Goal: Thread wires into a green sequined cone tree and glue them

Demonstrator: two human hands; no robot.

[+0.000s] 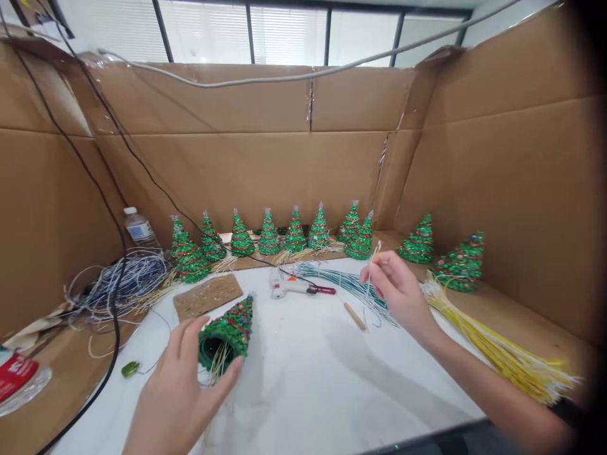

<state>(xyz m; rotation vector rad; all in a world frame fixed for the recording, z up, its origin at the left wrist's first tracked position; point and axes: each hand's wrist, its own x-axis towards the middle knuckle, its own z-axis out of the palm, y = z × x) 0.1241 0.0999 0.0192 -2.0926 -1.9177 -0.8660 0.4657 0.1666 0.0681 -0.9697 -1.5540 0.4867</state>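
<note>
A small green Christmas tree [239, 328] with red trim lies tilted on the white table, its hollow base facing me. Several thin yellowish wires [220, 360] come out of that opening. My left hand [190, 373] grips the tree's base between thumb and fingers. Above the table to the right, my right hand [391, 281] pinches a thin white wire [372, 268], whose pale tip sticks up past the fingers. Behind that hand lies a bundle of green wires [336, 276]. A small wooden stick [355, 316] rests just left of it.
Several finished-looking trees [269, 234] stand along the cardboard wall [237, 164]. A glue gun [289, 286] and a red cutter [325, 290] lie mid-table. Yellow wires [502, 344] are at right, tangled wires [123, 284] and a bottle [140, 227] at left. A black cable [116, 297] hangs across the left.
</note>
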